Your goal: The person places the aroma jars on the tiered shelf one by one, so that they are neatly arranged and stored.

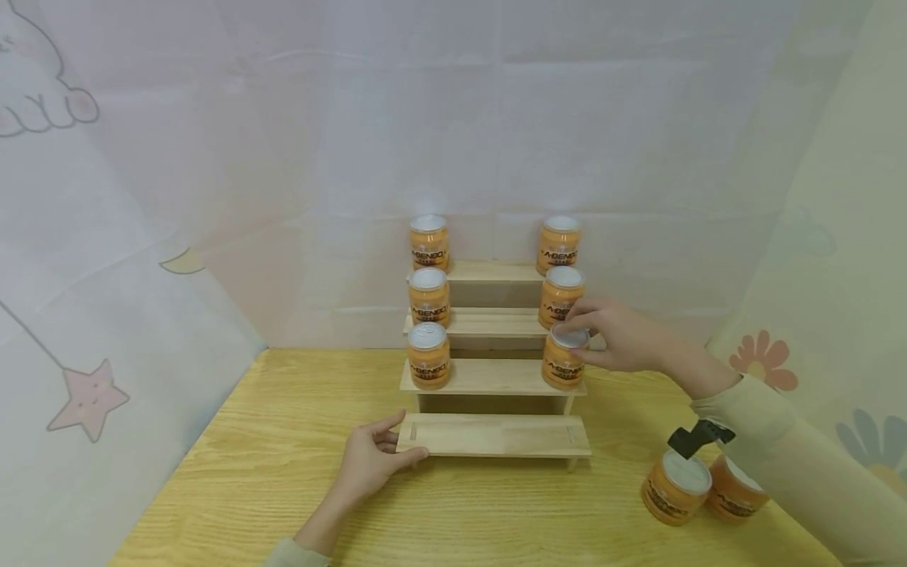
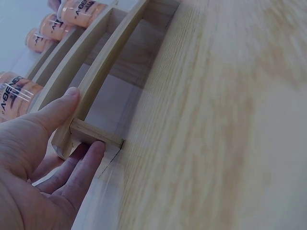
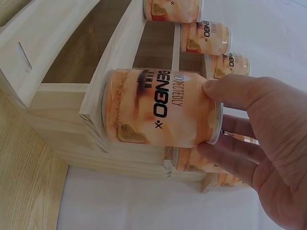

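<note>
A wooden stepped display stand (image 1: pixel 496 435) is on the table, with orange cans at both ends of its three upper steps. My right hand (image 1: pixel 627 335) holds an orange can (image 3: pixel 158 108) near its lidded top, thumb on one side and fingers on the other. That can is upright at the right end of the second step from the bottom. My left hand (image 1: pixel 372 459) grips the left end of the lowest step. In the left wrist view its thumb presses the step's edge while the fingers touch the end support (image 2: pixel 98 132).
Two more orange cans, one in front (image 1: pixel 676 488) and one partly behind my sleeve (image 1: pixel 737 490), are on the table (image 1: pixel 283 441) at right. A printed cloth backdrop (image 1: pixel 340 157) hangs behind the stand. A black strap piece (image 1: pixel 701 438) shows by my right sleeve.
</note>
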The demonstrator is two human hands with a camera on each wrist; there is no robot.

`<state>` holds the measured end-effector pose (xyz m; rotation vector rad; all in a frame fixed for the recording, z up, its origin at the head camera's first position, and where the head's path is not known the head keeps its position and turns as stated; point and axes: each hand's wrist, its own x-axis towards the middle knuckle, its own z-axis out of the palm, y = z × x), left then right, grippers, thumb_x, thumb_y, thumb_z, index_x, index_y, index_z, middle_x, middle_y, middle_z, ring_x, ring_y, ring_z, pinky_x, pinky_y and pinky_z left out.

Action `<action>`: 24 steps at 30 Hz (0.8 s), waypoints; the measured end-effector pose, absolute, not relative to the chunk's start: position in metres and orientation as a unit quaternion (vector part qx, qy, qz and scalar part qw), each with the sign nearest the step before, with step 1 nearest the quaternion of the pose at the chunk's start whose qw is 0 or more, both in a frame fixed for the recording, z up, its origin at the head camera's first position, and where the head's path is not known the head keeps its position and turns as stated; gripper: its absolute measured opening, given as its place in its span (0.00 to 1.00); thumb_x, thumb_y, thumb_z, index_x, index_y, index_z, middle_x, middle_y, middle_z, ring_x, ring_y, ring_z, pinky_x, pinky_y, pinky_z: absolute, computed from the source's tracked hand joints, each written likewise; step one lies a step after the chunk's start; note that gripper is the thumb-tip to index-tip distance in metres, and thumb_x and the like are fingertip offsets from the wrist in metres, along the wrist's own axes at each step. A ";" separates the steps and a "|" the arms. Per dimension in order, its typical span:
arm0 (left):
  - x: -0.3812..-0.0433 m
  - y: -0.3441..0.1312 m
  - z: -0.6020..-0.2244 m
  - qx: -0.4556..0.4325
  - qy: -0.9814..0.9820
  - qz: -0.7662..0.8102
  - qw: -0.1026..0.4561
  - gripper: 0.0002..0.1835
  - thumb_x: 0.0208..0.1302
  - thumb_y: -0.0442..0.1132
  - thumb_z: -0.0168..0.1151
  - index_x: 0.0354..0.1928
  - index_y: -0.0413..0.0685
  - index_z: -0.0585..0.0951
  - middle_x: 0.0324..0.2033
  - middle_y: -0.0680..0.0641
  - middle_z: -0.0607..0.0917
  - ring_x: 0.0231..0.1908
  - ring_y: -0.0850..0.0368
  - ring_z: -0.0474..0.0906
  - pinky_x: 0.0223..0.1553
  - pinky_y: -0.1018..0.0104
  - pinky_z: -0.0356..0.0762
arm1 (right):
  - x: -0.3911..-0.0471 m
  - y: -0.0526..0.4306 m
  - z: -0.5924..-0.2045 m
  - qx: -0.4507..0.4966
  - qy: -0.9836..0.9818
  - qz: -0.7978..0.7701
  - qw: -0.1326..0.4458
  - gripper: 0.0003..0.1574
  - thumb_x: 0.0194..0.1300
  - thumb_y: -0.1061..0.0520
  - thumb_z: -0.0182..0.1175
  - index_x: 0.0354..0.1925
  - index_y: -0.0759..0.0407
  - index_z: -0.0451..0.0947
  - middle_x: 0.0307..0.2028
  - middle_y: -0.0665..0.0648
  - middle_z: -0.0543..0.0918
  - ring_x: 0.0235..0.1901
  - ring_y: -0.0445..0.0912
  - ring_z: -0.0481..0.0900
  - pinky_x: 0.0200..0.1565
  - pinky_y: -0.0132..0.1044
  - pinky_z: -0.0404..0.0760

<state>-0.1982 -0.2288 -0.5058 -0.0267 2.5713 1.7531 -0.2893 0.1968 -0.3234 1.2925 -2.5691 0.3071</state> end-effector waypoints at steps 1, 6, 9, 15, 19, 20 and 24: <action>-0.198 -0.229 -0.506 -0.009 0.826 0.563 0.015 0.47 0.50 0.44 0.88 0.72 0.40 0.78 0.39 0.45 0.87 0.36 0.56 0.84 0.31 0.70 0.84 | -0.289 0.197 -0.324 0.445 -0.880 0.107 0.126 0.19 0.63 0.59 0.76 0.53 0.55 0.90 0.48 0.54 0.86 0.44 0.45 0.84 0.42 0.41 0.88; -0.198 -0.229 -0.507 -0.011 0.827 0.562 0.015 0.47 0.49 0.45 0.88 0.72 0.41 0.78 0.39 0.45 0.86 0.36 0.55 0.84 0.31 0.70 0.84 | -0.290 0.199 -0.326 0.453 -0.873 0.114 0.138 0.19 0.62 0.60 0.77 0.52 0.54 0.90 0.48 0.54 0.86 0.45 0.46 0.85 0.44 0.43 0.88; -0.198 -0.229 -0.507 -0.011 0.826 0.564 0.015 0.47 0.49 0.45 0.88 0.72 0.41 0.78 0.40 0.44 0.86 0.37 0.55 0.84 0.32 0.70 0.85 | -0.289 0.200 -0.327 0.457 -0.870 0.119 0.145 0.19 0.62 0.61 0.76 0.52 0.55 0.90 0.48 0.54 0.86 0.45 0.46 0.85 0.44 0.42 0.88; -0.199 -0.228 -0.506 -0.006 0.823 0.568 0.019 0.47 0.50 0.45 0.88 0.72 0.41 0.77 0.40 0.44 0.86 0.37 0.54 0.84 0.32 0.70 0.85 | -0.282 0.207 -0.325 0.444 -0.871 0.154 0.143 0.23 0.64 0.62 0.75 0.57 0.58 0.86 0.51 0.56 0.86 0.49 0.50 0.86 0.44 0.44 0.89; -0.198 -0.228 -0.506 -0.013 0.826 0.564 0.019 0.47 0.50 0.45 0.88 0.72 0.43 0.78 0.41 0.44 0.86 0.37 0.55 0.82 0.32 0.71 0.83 | -0.277 0.218 -0.322 0.424 -0.878 0.163 0.151 0.26 0.64 0.62 0.76 0.59 0.59 0.83 0.53 0.56 0.85 0.49 0.51 0.86 0.44 0.44 0.90; -0.197 -0.228 -0.506 -0.015 0.827 0.562 0.017 0.46 0.49 0.45 0.88 0.72 0.44 0.78 0.41 0.44 0.85 0.37 0.55 0.81 0.32 0.71 0.83 | -0.275 0.221 -0.321 0.418 -0.881 0.162 0.151 0.27 0.63 0.62 0.76 0.60 0.59 0.82 0.53 0.56 0.85 0.49 0.50 0.86 0.44 0.44 0.90; -0.198 -0.228 -0.506 -0.014 0.830 0.558 0.014 0.47 0.49 0.46 0.88 0.72 0.43 0.79 0.40 0.44 0.86 0.37 0.56 0.82 0.32 0.71 0.83 | -0.267 0.236 -0.316 0.389 -0.899 0.148 0.134 0.29 0.65 0.62 0.75 0.62 0.56 0.80 0.52 0.53 0.84 0.47 0.45 0.85 0.44 0.41 0.90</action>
